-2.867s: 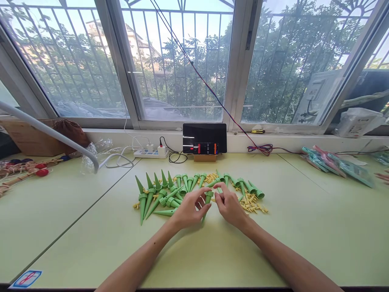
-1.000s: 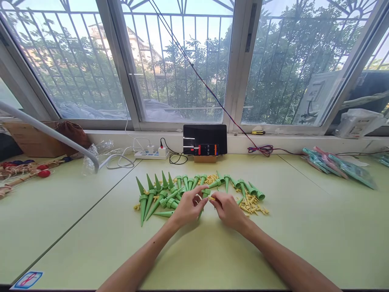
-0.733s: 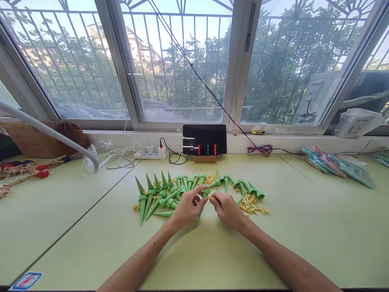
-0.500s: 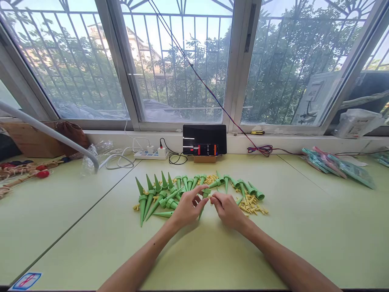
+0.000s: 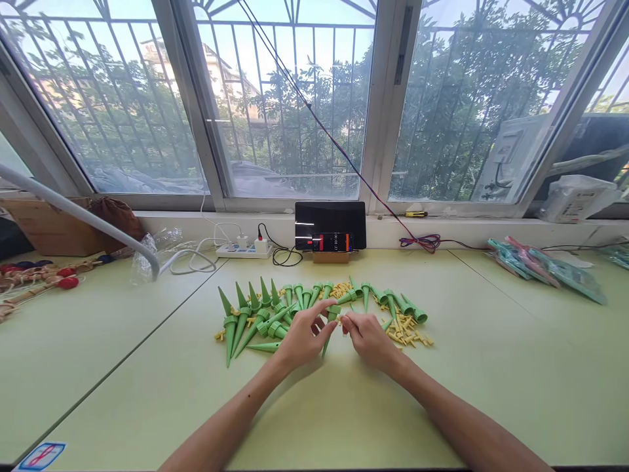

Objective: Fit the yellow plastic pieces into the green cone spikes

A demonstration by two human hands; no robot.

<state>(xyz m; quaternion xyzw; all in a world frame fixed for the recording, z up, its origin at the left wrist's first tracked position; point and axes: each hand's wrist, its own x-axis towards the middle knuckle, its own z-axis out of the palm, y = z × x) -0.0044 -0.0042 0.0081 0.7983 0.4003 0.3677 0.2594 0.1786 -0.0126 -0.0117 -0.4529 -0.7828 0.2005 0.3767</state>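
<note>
My left hand (image 5: pixel 305 334) is closed around a green plastic spike (image 5: pixel 333 313), its wide collar up and its pointed end down. Close beside it on the right, my right hand (image 5: pixel 366 335) pinches a small yellow peg (image 5: pixel 340 319), mostly hidden by the fingertips, near the spike's collar. To the left lie several more green spikes (image 5: pixel 242 321), some tip up, others on their sides. Further green spikes (image 5: pixel 390 301) lie behind and to the right of my hands. A pile of yellow T-shaped pegs (image 5: pixel 407 330) is spread to the right of my right hand.
A phone showing a timer (image 5: pixel 333 242) leans on a black tablet (image 5: pixel 330 216) by the window. Left of it are a power strip (image 5: pixel 244 249) and cables. Wooden toys with red balls (image 5: pixel 67 282) lie far left, plastic-wrapped packets (image 5: pixel 550 270) far right.
Both hands stay almost in place, the left still around the spike. The right fingertips have shifted very slightly at the yellow peg.
</note>
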